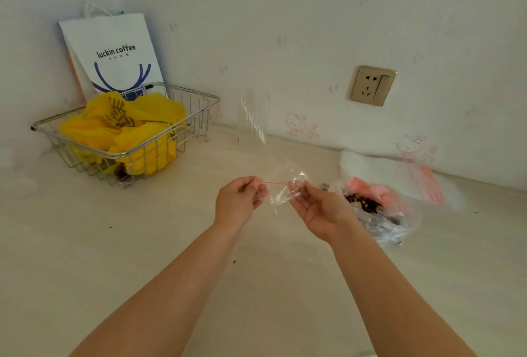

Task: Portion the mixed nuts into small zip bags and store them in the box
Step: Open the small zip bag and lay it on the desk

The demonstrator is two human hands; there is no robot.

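Status: early, no portion visibly bagged yet. Left hand (pixel 239 199) and right hand (pixel 315 208) are both raised over the surface (pixel 171 242), each pinching one end of the red zip strip of a small clear zip bag (pixel 285 185); left grip is fingers curled with the strip end nipped at the fingertips, right grip is palm-up with fingertips pinched on the other end. The strip is stretched straight between the hands. The bag looks empty, film crumpled and see-through; can't tell whether its mouth is open or sealed. The mixed nuts (pixel 363 202) sit in a loose clear-and-pink plastic bag (pixel 382 214) lying on the surface just right of the right hand, its mouth open, dark and tan pieces visible. A stack of spare zip bags (pixel 427 182) with red strips lies further right against the wall, on a white sheet. No filled small bags are visible anywhere. A wire basket (pixel 196 117) with a yellow plastic bag (pixel 128 128) sits well left near the corner, a white coffee paper bag (pixel 114 51) leaning behind it; whether that basket is the "box" is a guess, no other box is in view. My read: current step is opening the bag. Remaining: fill, seal, repeat, store. Basically all of it.
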